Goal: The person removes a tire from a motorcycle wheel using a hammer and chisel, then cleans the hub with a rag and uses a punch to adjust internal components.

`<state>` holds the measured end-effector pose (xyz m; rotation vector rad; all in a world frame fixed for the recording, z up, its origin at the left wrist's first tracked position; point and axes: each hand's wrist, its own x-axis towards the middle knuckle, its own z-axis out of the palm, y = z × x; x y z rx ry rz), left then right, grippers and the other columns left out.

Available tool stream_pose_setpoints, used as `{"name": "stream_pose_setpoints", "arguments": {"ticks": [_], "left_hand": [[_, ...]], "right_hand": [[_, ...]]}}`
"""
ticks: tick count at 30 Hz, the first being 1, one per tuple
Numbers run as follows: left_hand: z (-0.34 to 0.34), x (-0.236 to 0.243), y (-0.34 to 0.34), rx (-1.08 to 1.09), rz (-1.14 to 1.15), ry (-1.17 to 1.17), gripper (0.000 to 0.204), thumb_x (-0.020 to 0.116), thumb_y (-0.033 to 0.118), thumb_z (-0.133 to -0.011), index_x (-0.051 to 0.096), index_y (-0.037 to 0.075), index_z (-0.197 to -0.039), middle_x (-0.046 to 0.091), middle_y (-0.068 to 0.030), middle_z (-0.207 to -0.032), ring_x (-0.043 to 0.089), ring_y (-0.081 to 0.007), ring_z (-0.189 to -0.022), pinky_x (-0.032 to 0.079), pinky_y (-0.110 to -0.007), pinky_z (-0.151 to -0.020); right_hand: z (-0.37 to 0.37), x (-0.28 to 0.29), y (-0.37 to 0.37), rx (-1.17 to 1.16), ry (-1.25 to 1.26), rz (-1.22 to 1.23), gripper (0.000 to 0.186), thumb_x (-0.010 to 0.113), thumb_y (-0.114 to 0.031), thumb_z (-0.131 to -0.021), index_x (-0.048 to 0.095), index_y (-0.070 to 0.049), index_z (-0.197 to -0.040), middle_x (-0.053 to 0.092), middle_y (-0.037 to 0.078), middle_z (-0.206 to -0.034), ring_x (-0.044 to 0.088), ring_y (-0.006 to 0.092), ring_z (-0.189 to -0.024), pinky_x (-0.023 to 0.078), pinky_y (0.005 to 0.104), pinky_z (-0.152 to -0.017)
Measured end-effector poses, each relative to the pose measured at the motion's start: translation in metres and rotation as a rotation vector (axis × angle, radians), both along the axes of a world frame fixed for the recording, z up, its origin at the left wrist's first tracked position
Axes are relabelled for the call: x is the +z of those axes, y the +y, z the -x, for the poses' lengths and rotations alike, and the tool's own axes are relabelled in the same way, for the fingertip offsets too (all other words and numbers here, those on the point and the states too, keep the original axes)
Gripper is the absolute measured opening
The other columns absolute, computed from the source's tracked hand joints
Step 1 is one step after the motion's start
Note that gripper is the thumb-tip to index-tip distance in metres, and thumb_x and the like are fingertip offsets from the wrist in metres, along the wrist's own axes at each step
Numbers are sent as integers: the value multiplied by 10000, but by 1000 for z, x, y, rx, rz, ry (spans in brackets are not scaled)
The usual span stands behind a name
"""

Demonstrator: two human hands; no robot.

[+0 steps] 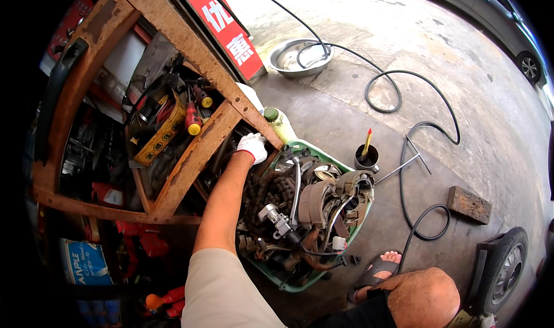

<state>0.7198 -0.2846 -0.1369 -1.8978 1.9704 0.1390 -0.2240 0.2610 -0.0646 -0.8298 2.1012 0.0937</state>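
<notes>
My left hand (252, 147), in a white knit glove with a red cuff, reaches into a compartment of a rusty brown metal cart (199, 155). Its fingers point down among dark metal pieces and are mostly hidden, so I cannot tell whether it holds anything. Just right of my forearm sits a green tub (311, 149) heaped with greasy used parts. Curved brake shoes (316, 202), a silver lever (296, 184) and an ignition lock (279, 219) with a cable lie on the heap. My right hand is not in view.
Screwdrivers (193, 119) and a yellow case (161, 136) fill another cart compartment. A green-capped bottle (279, 124) stands behind the tub. Rightward are a dark cup (367, 158), a T-handle tool (404, 165), a black hose (402, 189), a block (470, 204) and a wheel (508, 270). A metal basin (283, 62) stands farther back.
</notes>
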Motion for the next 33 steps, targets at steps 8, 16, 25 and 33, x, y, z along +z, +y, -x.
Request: {"name": "stream_pose_setpoints", "arguments": {"ticks": [8,16,25,33], "left_hand": [[-2,-11,2,-121,57,107,343,584,181,-815,673,34,-1112,646,-204,-1176,587,-361,-1147,473,-430,-1004],[-1,-28,-3,-225,115,19,266,582,208,-843,719,62,-1019,707,-173,-1040,662,-331,-1019,507,-427,-934],[-13,-17,3,-314,270,21,204,578,112,-820,712,67,-966,700,-165,-1016,659,-332,-1006,521,-429,-879],[-14,59,64,-400,544,322,175,592,68,-807,669,81,-963,663,-108,-1002,608,-314,-1018,506,-426,-887]], "right_hand": [[-4,0,3,-96,-28,-32,371,562,-309,-969,671,-11,-1160,706,143,-977,586,270,-816,484,443,-742],[-14,13,-1,-220,59,-104,399,576,-298,-957,648,-17,-1231,687,132,-1065,570,264,-914,468,400,-837],[-16,17,6,-30,63,33,359,565,-288,-967,665,-22,-1186,713,108,-1006,611,336,-877,488,431,-794],[83,-58,37,112,85,105,270,566,-156,-917,679,29,-1078,713,124,-872,644,301,-741,516,399,-685]]}}
